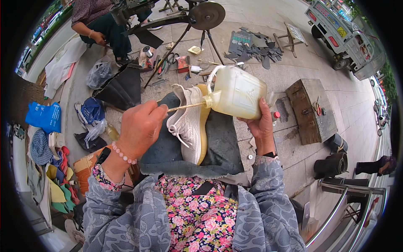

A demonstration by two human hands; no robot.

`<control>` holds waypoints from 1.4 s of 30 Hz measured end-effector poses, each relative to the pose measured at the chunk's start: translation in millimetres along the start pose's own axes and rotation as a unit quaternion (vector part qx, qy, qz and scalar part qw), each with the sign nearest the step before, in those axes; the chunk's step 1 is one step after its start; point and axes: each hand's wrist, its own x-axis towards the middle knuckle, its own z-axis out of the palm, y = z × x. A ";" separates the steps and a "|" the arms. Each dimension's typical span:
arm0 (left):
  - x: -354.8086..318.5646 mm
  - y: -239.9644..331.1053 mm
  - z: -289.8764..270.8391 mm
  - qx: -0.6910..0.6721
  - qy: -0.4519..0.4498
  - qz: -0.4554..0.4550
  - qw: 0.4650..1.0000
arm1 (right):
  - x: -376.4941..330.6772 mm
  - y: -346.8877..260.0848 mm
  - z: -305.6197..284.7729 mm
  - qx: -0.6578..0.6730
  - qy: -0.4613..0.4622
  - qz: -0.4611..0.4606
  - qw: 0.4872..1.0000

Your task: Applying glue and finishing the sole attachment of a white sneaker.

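My left hand is closed round a thin brown stick, whose far end reaches the mouth of a translucent plastic jug with yellowish contents. The jug lies tipped on its side in the air, its neck toward the left. My right hand grips the jug from below at its base end. Below the stick, a white knitted lace-up sneaker lies on a dark cloth over my lap. Yellowish sole material runs along the sneaker's right side. The jug's neck partly hides the shoe.
Ahead stands a machine with a round wheel, and another person's hand is beside it. Hand tools and a red box lie on the pavement. A wooden chest with scissors stands right. Coloured cloths lie left.
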 end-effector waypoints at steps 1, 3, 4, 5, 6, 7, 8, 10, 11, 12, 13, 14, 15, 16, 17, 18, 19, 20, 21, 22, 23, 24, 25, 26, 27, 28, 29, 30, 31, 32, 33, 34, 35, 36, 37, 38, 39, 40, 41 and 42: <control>3.4 0.1 0.9 0.005 0.001 0.018 1.000 | 2.5 -4.5 4.3 -0.009 -0.013 -0.010 1.000; 8.7 -2.7 5.7 0.009 -0.002 0.039 0.999 | 6.3 -12.3 16.2 -0.035 -0.004 -0.007 0.999; 10.0 -4.6 7.9 0.012 -0.018 0.052 0.998 | 8.4 -15.3 22.4 -0.063 -0.001 -0.003 0.998; 11.8 -5.9 9.6 0.014 -0.032 0.066 0.997 | 10.3 -19.3 26.9 -0.076 0.000 -0.001 0.997; 13.1 -7.8 10.6 0.012 -0.035 0.070 0.997 | 13.4 -22.0 27.7 -0.074 0.005 -0.002 0.997; 13.6 -10.7 11.2 -0.036 -0.058 0.065 0.996 | 16.5 -23.9 27.5 -0.078 -0.008 0.012 0.997; 14.0 -14.1 11.6 -0.082 -0.080 0.057 0.992 | 19.6 -26.1 28.6 -0.083 -0.024 0.025 0.996; 11.2 -26.0 22.2 -0.163 -0.088 0.042 0.982 | 20.8 -28.0 32.2 -0.093 -0.021 0.021 0.995; 9.4 -30.8 27.8 -0.242 -0.094 0.024 0.966 | 22.0 -28.2 32.1 -0.093 -0.020 0.026 0.995; 7.7 -32.7 31.5 -0.241 -0.095 0.025 0.966 | 23.0 -27.8 31.9 -0.093 -0.019 0.031 0.995; 5.7 -33.7 34.6 -0.309 -0.119 -0.025 0.943 | 24.4 -26.4 31.8 -0.092 -0.018 0.031 0.995; 4.2 -33.6 38.0 -0.376 -0.143 -0.074 0.913 | 24.9 -24.3 30.7 -0.082 -0.006 0.033 0.996; 3.0 -33.0 40.7 -0.376 -0.144 -0.072 0.913 | 25.8 -23.6 29.9 -0.073 0.005 0.034 0.997; 2.2 -31.7 42.8 -0.388 -0.151 -0.116 0.902 | 26.6 -25.2 29.5 -0.072 0.006 0.032 0.997; 0.3 -29.5 44.7 -0.400 -0.159 -0.159 0.888 | 25.0 -26.0 28.6 -0.078 0.018 0.038 0.996; 0.0 -26.2 45.4 -0.401 -0.161 -0.154 0.888 | 23.7 -28.1 28.1 -0.083 0.029 0.043 0.995; 0.4 -22.1 45.4 -0.338 -0.106 -0.102 0.929 | 21.9 -30.7 28.4 -0.084 0.033 0.037 0.995; -0.4 -17.5 43.6 -0.273 -0.046 -0.047 0.960 | 18.4 -33.8 31.9 -0.101 0.016 0.042 0.994; 3.8 -13.4 43.9 -0.226 -0.039 -0.025 0.973 | 18.7 -41.1 32.4 -0.121 0.004 0.040 0.992; -0.8 -9.1 42.1 -0.203 -0.051 -0.021 0.978 | 16.0 -36.5 33.1 -0.127 0.017 0.038 0.991; -1.3 -5.3 39.3 -0.178 -0.053 -0.012 0.982 | 18.8 -29.6 30.3 -0.127 0.030 0.034 0.991; -1.8 -5.5 39.7 -0.195 -0.065 -0.002 0.979 | 19.4 -24.1 29.7 -0.138 0.022 0.039 0.989; -4.1 -7.2 39.4 -0.211 -0.079 0.008 0.974 | 19.7 -18.5 31.1 -0.126 0.027 0.051 0.990; -5.7 -10.5 41.4 -0.260 -0.081 0.000 0.962 | 16.5 -18.2 31.2 -0.105 0.017 0.066 0.992; -7.7 -14.1 42.6 -0.306 -0.086 -0.008 0.948 | 14.3 -15.7 30.4 -0.094 0.018 0.076 0.993; -10.4 -16.8 43.2 -0.310 -0.078 0.005 0.948 | 13.2 -12.8 29.3 -0.084 0.011 0.072 0.994; -12.4 -19.1 44.1 -0.374 -0.117 -0.052 0.918 | 14.2 -6.9 26.7 -0.077 0.008 0.063 0.995; -15.8 -22.8 46.1 -0.434 -0.159 -0.112 0.880 | 14.6 -4.3 25.2 -0.068 0.005 0.058 0.996; -18.1 -26.8 49.8 -0.478 -0.188 -0.177 0.839 | 14.9 -6.7 21.5 -0.071 0.006 0.052 0.996; -17.5 -27.0 51.9 -0.479 -0.188 -0.175 0.839 | 12.3 -5.7 20.7 -0.060 0.010 0.049 0.997; -17.3 -26.9 52.8 -0.494 -0.195 -0.205 0.822 | 10.1 -4.1 20.8 -0.048 0.012 0.049 0.998; -18.1 -26.4 51.7 -0.508 -0.202 -0.237 0.803 | 8.1 -3.9 21.2 -0.046 0.012 0.053 0.997; -19.0 -23.4 46.9 -0.507 -0.202 -0.243 0.802 | 6.9 -5.1 21.6 -0.041 0.025 0.040 0.998; -15.9 -17.6 41.8 -0.436 -0.171 -0.191 0.862 | 7.2 -7.1 20.1 -0.037 0.037 0.027 0.998; -12.9 -13.3 38.5 -0.360 -0.139 -0.140 0.912 | 5.3 -8.2 19.3 -0.042 0.036 0.013 0.998; -8.7 -11.3 38.3 -0.356 -0.140 -0.149 0.912 | 8.3 -5.3 11.4 -0.026 0.025 -0.008 0.999; -9.1 -11.6 38.4 -0.280 -0.073 -0.092 0.953 | 8.8 -4.8 12.2 -0.004 0.038 -0.005 0.999; -9.4 -11.0 37.6 -0.197 -0.010 -0.032 0.980 | 5.1 -11.5 10.4 0.007 0.048 0.014 0.999; -5.2 -6.4 32.7 -0.178 0.003 -0.037 0.983 | 6.2 -9.9 -3.0 0.002 0.006 0.006 1.000; -0.6 -2.6 27.7 -0.161 0.018 -0.042 0.986 | 1.7 -10.6 -3.8 -0.013 0.030 -0.013 0.999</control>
